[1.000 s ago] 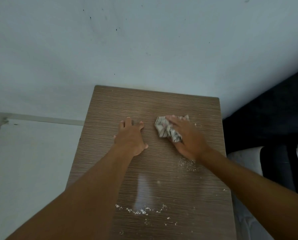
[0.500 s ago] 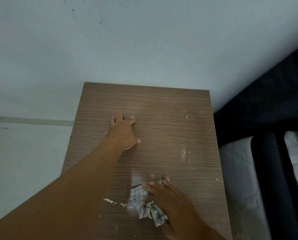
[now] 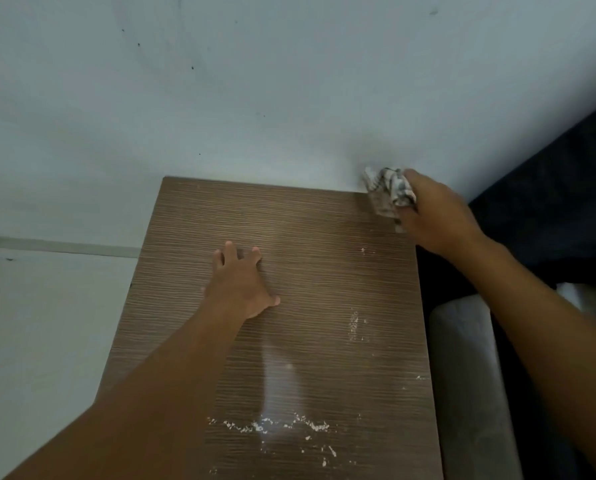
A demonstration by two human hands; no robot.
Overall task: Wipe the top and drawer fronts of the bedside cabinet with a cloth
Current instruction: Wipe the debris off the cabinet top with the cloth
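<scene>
The bedside cabinet's brown wood-grain top (image 3: 310,244) fills the middle of the view; its drawer fronts are out of sight. My left hand (image 3: 242,284) rests flat on the top near its centre, fingers spread. My right hand (image 3: 435,213) grips a crumpled checked cloth (image 3: 388,194) at the top's far right corner, against the wall. White crumbs or dust (image 3: 272,426) lie in a line near the front edge, with smaller patches (image 3: 355,323) toward the right side.
A pale wall (image 3: 255,98) stands right behind the cabinet. A dark bed frame (image 3: 549,202) and a grey mattress edge (image 3: 469,375) lie close on the right. Light floor (image 3: 47,323) shows on the left.
My right hand has swept the cloth from the near front of the top to the far right corner. My left hand has stayed in place.
</scene>
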